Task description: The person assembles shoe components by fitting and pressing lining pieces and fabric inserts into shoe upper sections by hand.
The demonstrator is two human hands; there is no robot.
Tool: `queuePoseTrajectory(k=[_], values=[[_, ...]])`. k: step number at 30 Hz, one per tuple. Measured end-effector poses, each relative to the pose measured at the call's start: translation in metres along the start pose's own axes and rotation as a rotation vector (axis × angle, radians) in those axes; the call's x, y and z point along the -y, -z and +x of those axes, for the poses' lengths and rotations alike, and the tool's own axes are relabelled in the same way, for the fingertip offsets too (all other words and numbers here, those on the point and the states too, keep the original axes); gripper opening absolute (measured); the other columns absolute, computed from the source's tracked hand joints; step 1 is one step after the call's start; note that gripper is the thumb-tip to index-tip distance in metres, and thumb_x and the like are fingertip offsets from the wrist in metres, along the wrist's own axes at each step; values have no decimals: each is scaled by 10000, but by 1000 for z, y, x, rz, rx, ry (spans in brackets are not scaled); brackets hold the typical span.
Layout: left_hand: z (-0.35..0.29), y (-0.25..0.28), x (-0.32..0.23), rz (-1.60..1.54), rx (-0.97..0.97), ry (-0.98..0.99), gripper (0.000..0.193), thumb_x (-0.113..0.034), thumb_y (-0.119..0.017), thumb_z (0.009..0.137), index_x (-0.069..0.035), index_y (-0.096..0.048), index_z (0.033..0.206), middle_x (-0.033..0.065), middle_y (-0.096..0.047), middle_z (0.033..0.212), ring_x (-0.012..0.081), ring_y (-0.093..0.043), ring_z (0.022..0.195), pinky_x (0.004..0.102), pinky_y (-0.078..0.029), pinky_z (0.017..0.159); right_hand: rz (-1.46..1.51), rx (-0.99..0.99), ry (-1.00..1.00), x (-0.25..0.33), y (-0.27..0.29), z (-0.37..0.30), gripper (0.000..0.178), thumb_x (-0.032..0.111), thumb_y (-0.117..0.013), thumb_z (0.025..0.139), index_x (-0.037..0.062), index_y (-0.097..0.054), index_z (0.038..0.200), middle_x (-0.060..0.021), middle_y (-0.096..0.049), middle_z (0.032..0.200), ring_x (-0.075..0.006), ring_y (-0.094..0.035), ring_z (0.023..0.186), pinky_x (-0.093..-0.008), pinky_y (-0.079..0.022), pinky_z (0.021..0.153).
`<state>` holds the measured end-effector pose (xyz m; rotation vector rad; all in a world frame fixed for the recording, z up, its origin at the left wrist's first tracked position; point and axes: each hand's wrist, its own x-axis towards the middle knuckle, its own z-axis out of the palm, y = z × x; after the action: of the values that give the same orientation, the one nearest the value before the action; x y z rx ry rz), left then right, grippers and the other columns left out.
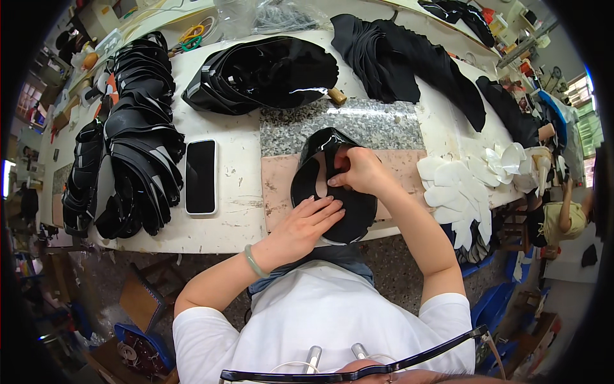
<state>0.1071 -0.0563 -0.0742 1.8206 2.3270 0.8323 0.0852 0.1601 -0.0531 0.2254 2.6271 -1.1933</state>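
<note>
Black curved piece lies over pink slab on tabletop. Left hand rests flat on it at seven o'clock, fingers extended; right hand curls at two o'clock, clamping not discernible. Smartphone: nine o'clock.

Before the person, the worked piece is over a board on the surface, a slab just behind that board. Left of the board I see a phone, and farther left a long row of stacked pieces. Behind the slab, nested shells sit left of layered sheets; right of the board, flat cutouts are spread.
</note>
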Motion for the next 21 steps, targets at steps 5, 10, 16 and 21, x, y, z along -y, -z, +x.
queuePoseTrajectory(k=[5, 10, 16, 21], values=[[-11, 10, -27, -2, 95, 65, 589, -347, -619, 850, -90, -455, 1354, 83, -425, 1418, 286, -319, 1359, 513, -262, 1080, 39, -69, -161, 3, -14, -3, 266, 106, -774, 722, -26, -593, 865, -109, -595, 625, -201, -606, 538, -326, -488, 547], [-14, -2, -28, 138, 148, 28, 660, -333, -688, 780, -153, -452, 1370, 41, -418, 1428, 285, -295, 1372, 510, -236, 1082, -49, -467, 409, -31, -42, -46, 335, 139, -708, 779, 21, -594, 1071, -172, -594, 1113, -269, -582, 1023, -377, -484, 814], [-1, -5, -30, 159, 68, 58, 569, -228, -687, 772, -223, -525, 1318, 22, -475, 1355, 277, -414, 1261, 499, -282, 1027, -634, -221, 523, -49, -29, -107, 532, 282, -591, 876, 44, -449, 1329, -146, -361, 1454, -250, -302, 1374, -447, -305, 1068], [9, -9, -21, 276, 35, -11, 550, -69, -631, 747, -234, -580, 1269, 5, -506, 1329, 272, -445, 1225, 491, -285, 1022, -639, -186, 378, -40, -17, -93, 638, 482, -421, 933, 39, -387, 1391, -99, -334, 1488, -252, -247, 1403, -533, -193, 1107]])
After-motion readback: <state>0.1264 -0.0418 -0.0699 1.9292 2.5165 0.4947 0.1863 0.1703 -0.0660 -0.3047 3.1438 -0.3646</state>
